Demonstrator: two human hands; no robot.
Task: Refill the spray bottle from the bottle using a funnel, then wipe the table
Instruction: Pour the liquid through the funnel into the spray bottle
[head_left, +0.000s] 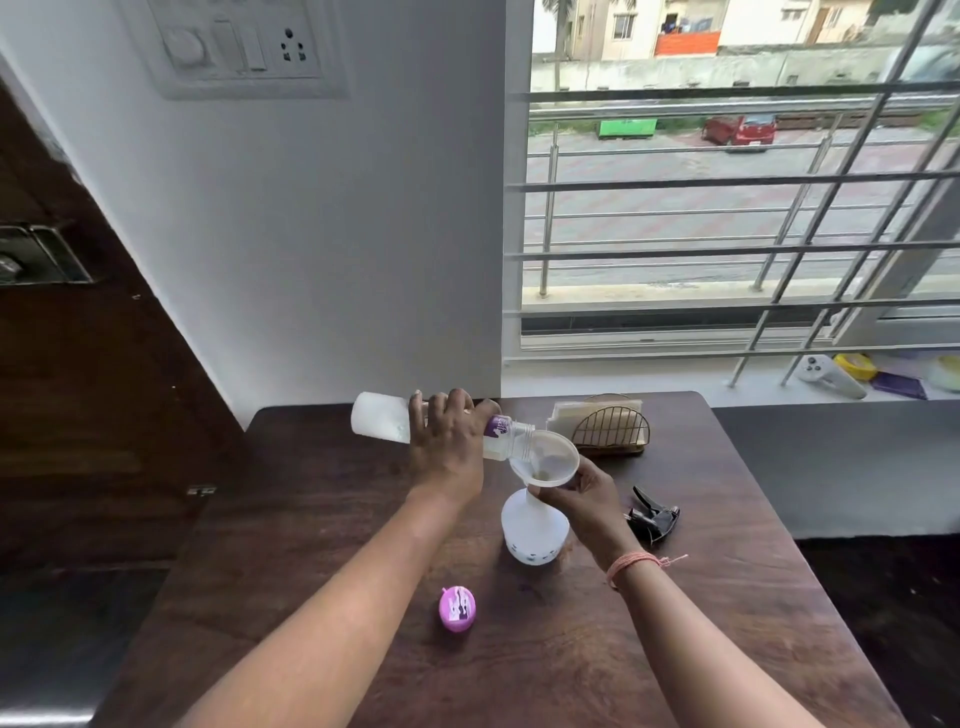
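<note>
The left hand (447, 447) gripped the bottle (384, 418) with its long axis nearly horizontal, mouth resting at the rim of the funnel (548, 457), which the right hand (582, 499) pinched steady above the spray bottle (530, 535) standing upright on the tabletop (675, 597).

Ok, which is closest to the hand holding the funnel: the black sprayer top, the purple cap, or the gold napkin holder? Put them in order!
From the right hand:
1. Black sprayer top, just right of it.
2. Gold napkin holder, behind it at the table's far edge.
3. Purple cap, nearer the person, to the left.
</note>
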